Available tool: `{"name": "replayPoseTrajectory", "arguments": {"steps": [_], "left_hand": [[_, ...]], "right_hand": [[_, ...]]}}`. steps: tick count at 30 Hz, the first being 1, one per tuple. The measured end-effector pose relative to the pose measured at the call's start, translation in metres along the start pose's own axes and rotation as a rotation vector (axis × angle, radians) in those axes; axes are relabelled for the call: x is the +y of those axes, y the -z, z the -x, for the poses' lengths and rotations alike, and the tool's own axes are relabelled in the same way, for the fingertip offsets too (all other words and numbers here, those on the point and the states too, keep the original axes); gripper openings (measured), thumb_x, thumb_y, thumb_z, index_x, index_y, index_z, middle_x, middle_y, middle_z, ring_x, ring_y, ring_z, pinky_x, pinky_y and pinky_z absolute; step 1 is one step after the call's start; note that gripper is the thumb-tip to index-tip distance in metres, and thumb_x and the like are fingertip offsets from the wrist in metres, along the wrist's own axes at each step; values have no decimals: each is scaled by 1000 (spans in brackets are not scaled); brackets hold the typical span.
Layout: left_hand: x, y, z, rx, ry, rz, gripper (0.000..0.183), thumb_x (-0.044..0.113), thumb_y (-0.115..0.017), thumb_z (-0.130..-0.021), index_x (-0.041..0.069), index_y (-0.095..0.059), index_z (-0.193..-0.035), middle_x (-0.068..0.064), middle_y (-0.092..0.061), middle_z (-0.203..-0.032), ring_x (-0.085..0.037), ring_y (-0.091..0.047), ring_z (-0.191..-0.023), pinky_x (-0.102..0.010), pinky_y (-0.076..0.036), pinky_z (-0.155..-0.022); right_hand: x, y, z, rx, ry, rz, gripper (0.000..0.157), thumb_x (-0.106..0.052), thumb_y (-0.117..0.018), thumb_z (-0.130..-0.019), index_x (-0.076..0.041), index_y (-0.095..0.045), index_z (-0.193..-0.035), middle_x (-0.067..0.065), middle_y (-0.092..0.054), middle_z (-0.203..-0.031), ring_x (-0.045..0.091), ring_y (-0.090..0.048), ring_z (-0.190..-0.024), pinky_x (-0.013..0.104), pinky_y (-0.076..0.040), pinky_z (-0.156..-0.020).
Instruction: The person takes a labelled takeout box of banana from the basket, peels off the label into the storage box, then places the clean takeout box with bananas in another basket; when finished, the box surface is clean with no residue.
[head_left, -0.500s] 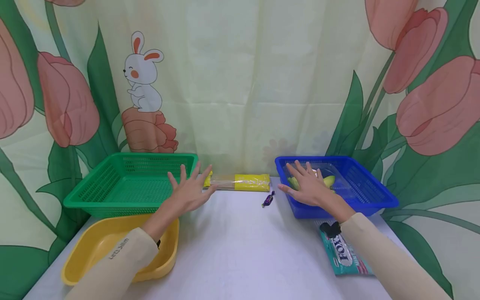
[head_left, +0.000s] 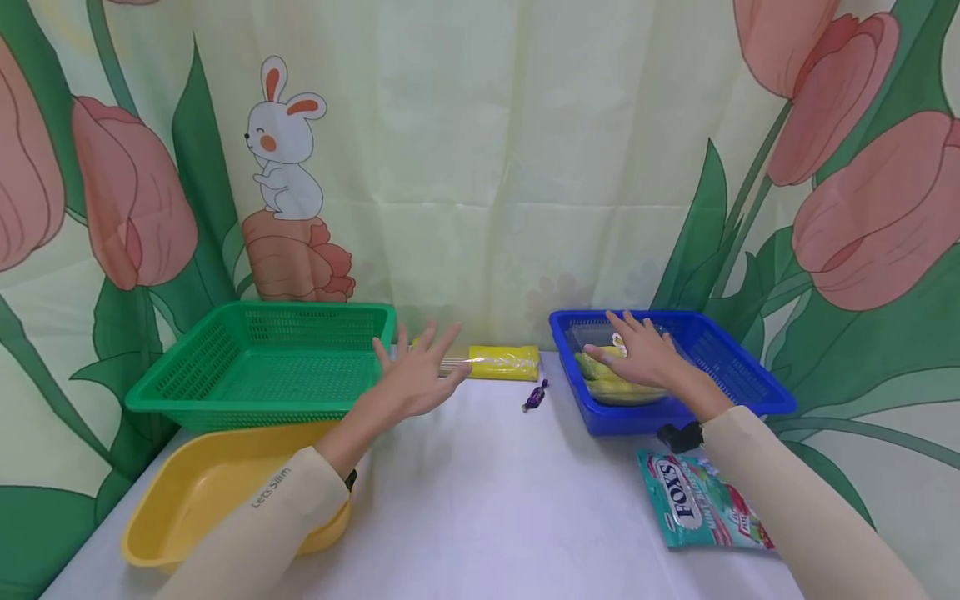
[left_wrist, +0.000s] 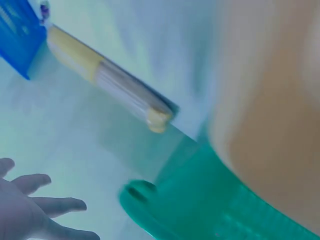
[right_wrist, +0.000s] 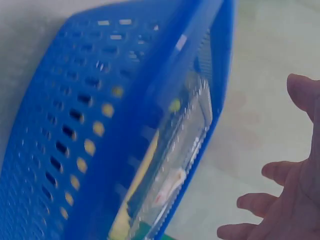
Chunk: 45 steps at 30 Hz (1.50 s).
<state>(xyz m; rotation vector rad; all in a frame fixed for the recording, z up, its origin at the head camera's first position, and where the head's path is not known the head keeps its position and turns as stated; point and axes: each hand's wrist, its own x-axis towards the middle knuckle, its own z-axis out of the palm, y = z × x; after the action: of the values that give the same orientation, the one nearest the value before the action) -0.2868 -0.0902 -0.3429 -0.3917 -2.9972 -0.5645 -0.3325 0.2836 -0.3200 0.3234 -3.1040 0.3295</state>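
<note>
With fingers spread, my left hand (head_left: 412, 379) hovers at the right edge of the green basket (head_left: 247, 407), holding nothing. It partly covers a yellow-wrapped packet of thin sticks (head_left: 504, 362) in the head view. My right hand (head_left: 643, 357), fingers also apart, is over the blue basket (head_left: 750, 400) and grips nothing. Inside that basket lies a clear plastic pack (head_left: 618, 390) with yellow-green contents, partly hidden by the hand. A purple wrapped candy (head_left: 535, 396) lies on the table between the hands. In the right wrist view the fingers (right_wrist: 280, 172) are apart from the basket.
A yellow basin (head_left: 161, 533) stands in front of the green basket, partly behind my left sleeve. Below the blue basket lies a teal FOX'S candy bag (head_left: 682, 504), partly covered by my right sleeve. A printed curtain (head_left: 465, 167) hangs behind the table.
My left hand has moved right, from over the green basket toward the stick packet. The right hand has shifted right, exposing more of the plastic pack and the candy bag.
</note>
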Motion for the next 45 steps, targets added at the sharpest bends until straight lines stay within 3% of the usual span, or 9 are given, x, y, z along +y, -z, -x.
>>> {"name": "replayPoseTrajectory", "arguments": {"steps": [8, 14, 21, 27, 29, 34, 36, 45], "left_hand": [[27, -10, -11, 2, -27, 38, 76, 67, -39, -104, 36, -19, -171, -12, -15, -180, -61, -2, -161, -86, 4, -121], [43, -26, -16, -9, -37, 98, 75, 65, -41, -105, 37, -18, -170, -9, -15, -180, -61, -3, -161, -84, 4, -123], [68, -42, -18, -23, -70, 205, 73, 64, -40, -105, 35, -22, -170, -8, -19, -179, -60, -10, -161, -87, -8, -120], [92, -63, -24, -12, -83, 354, 72, 56, -45, -106, 29, -25, -170, -9, -24, -178, -59, -17, -160, -85, -15, -122], [99, -71, -26, -4, -95, 420, 71, 51, -47, -107, 25, -26, -170, -10, -26, -177, -54, -21, -161, -81, -19, -124], [115, -88, -29, 21, -123, 601, 69, 36, -54, -108, 11, -30, -168, -11, -35, -174, -34, -32, -162, -57, -30, -132], [121, -94, -31, 19, -109, 654, 68, 35, -55, -108, 9, -31, -167, -11, -37, -173, -31, -34, -162, -51, -32, -132], [138, -113, -33, -49, 1, 771, 67, 36, -61, -106, 18, -38, -166, -8, -43, -170, -33, -39, -159, -55, -39, -127]], "right_hand": [[20, 22, -9, -23, -29, -46, 100, -68, -45, -105, 0, -10, -169, 40, -6, -171, 71, -3, -153, 89, -10, -116], [39, 27, -15, -29, -34, -97, 98, -61, -46, -108, 7, -8, -167, 43, -7, -169, 67, -8, -154, 82, -17, -122], [61, 29, -18, -50, -128, -128, 100, -61, -44, -108, 10, -5, -165, 45, -5, -168, 65, -10, -154, 78, -21, -123], [73, 32, -14, -65, -233, -155, 101, -62, -41, -108, 13, -4, -164, 46, -11, -165, 67, -17, -151, 78, -28, -121], [77, 31, -14, -73, -257, -165, 101, -62, -40, -108, 14, -4, -163, 47, -11, -165, 67, -17, -150, 78, -29, -121], [86, 28, -12, -77, -286, -203, 97, -56, -40, -109, 18, -7, -161, 48, -11, -164, 67, -17, -150, 76, -29, -122], [90, 28, -12, -79, -297, -232, 96, -55, -41, -109, 18, -8, -161, 48, -11, -164, 67, -17, -150, 75, -29, -122], [115, 27, -4, -130, -336, -308, 87, -44, -41, -110, 23, -13, -157, 49, -15, -161, 67, -21, -149, 73, -30, -124]]}}
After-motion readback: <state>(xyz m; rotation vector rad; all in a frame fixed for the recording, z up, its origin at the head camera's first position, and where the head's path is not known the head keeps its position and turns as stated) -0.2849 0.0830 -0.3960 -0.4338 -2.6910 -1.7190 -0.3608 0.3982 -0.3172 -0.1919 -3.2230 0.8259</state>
